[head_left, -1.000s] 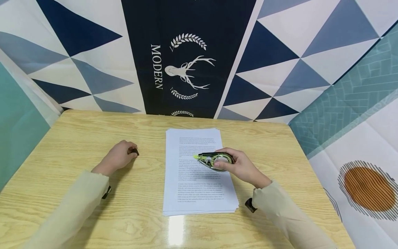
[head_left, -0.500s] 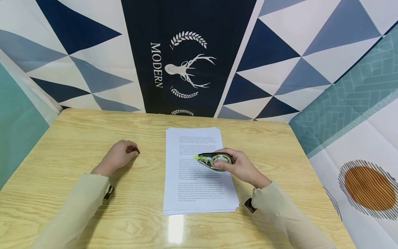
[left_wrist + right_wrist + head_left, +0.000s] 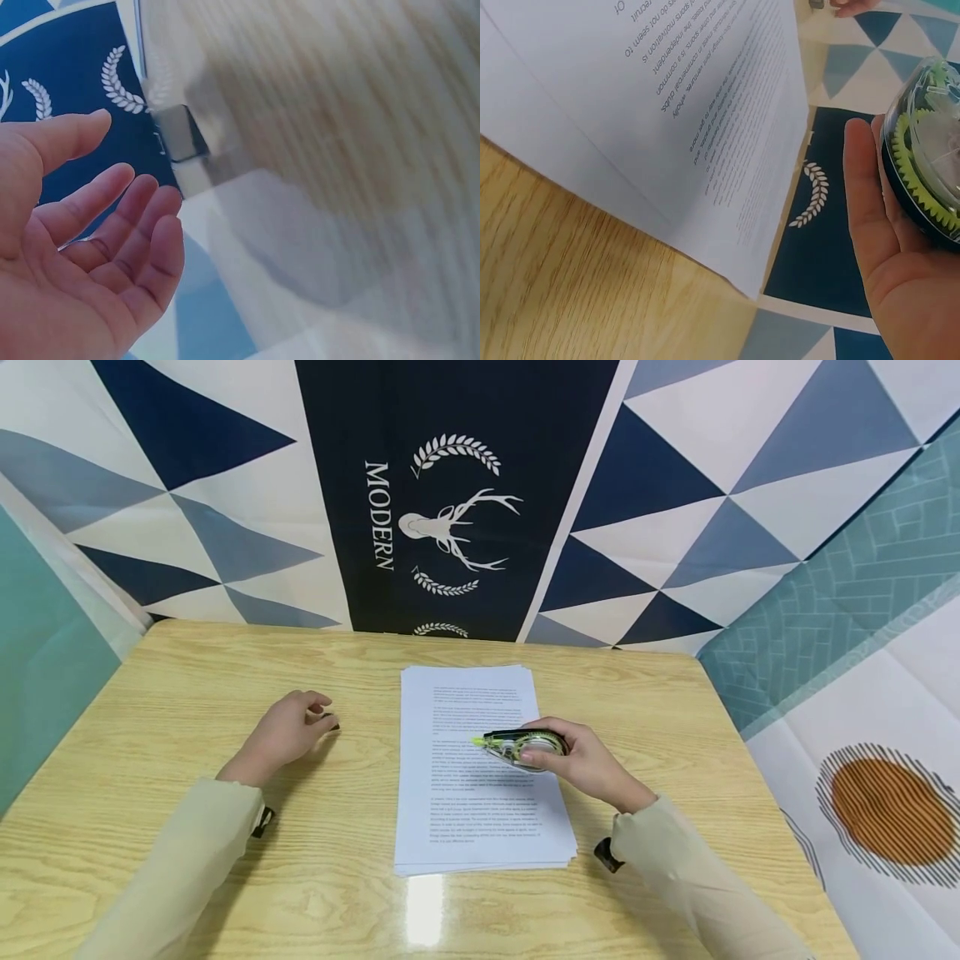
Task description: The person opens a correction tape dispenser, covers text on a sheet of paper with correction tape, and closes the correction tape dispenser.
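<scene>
My right hand point(image 3: 588, 764) holds a correction tape point(image 3: 536, 747) with a clear body, black edge and yellow-green tip above a stack of printed paper point(image 3: 480, 835). Its tip points left over the text; in the right wrist view, the yellow-green gear of the correction tape point(image 3: 922, 161) shows at the edge. On the left side of the table, my left hand point(image 3: 288, 731) has its fingers loosely bent and parted from the thumb. A small dark cap-like piece point(image 3: 180, 133) sits on the wood just beyond those fingertips, mostly hidden by the hand in the head view.
The wooden table point(image 3: 360, 902) ends at the back against a patterned wall cloth point(image 3: 465, 510). A second cloth with an orange circle point(image 3: 892, 814) hangs off the right side. Bare wood lies between the left hand and the paper stack.
My left fingers have loosened and parted from the small dark piece they pinched, which now rests on the table. The right hand and correction tape have barely moved.
</scene>
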`<state>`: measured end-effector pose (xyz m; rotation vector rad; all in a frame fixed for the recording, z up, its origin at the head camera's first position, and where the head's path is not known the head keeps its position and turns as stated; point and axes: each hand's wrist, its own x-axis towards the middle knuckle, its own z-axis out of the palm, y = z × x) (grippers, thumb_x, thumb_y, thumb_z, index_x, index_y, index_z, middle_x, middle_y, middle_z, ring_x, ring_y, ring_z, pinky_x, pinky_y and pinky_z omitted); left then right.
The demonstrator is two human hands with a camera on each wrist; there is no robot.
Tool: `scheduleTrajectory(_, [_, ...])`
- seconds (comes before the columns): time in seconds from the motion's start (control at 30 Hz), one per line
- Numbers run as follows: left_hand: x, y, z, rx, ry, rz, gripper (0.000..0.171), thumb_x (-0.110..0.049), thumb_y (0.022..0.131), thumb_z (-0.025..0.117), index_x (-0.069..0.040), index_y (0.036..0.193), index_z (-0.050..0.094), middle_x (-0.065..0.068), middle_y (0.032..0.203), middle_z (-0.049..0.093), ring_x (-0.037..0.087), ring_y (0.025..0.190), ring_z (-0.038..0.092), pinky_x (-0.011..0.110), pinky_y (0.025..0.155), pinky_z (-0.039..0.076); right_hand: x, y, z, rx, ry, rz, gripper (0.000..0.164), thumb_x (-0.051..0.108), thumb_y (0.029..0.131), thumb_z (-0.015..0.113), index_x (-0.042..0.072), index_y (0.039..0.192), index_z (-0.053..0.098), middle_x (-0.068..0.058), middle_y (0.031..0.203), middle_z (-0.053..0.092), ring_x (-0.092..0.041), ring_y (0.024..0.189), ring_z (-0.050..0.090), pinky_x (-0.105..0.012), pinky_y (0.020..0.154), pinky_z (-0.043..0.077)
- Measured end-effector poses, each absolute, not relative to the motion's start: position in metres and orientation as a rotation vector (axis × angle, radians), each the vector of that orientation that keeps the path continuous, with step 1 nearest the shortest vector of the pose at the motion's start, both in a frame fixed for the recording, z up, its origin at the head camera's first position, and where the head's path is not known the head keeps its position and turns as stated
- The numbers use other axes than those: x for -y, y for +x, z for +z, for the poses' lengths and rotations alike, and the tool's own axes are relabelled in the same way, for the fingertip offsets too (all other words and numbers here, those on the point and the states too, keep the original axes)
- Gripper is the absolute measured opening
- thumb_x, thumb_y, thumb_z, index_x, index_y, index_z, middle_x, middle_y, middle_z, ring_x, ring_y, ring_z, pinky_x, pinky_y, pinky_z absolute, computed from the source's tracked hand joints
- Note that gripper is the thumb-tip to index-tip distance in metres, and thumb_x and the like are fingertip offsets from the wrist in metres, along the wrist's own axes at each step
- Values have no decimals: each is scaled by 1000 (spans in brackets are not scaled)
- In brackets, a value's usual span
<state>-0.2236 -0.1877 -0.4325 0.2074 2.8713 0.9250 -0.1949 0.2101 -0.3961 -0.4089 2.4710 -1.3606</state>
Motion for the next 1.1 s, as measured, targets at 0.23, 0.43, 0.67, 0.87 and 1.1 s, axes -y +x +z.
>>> scheduleTrajectory(0.23, [165,-222,-426,-2925,305,931,41,-22,95,54,4,127,52,23,115,55,36,100,60,46,81,51,-212,-199,-397,-2465,-348,-1418,45,29,84,70,13,124,58,-14,116,61,-19,94,61,-33,76,54])
scheduleTrajectory(0.43, [135,-229,-422,-2939,371,947,39,-24,93,57,1,124,56,19,116,58,33,107,57,45,88,49,-214,-206,-400,-2469,-305,-1467,43,27,84,71,12,121,58,-16,116,59,-19,92,59,-29,73,54])
scheduleTrajectory(0.67, [101,-241,-425,-2904,377,951,48,-26,91,60,1,129,51,19,133,53,32,124,50,46,104,40,-214,-214,-404,-2490,-268,-1475,42,28,83,71,12,120,58,-14,116,59,-18,93,57,-24,73,52])
scheduleTrajectory(0.87, [84,-250,-439,-2873,365,831,62,-32,93,56,1,141,37,22,146,37,38,140,26,47,116,22,-212,-222,-408,-2518,-237,-1459,43,29,83,71,13,121,58,-12,118,59,-18,96,57,-24,75,51])
scheduleTrajectory(1.1, [72,-257,-449,-2861,403,642,69,-38,94,51,3,145,28,23,151,25,39,143,14,52,116,17,-210,-235,-410,-2544,-251,-1423,41,29,84,71,15,120,59,-11,119,59,-19,96,57,-26,76,49])
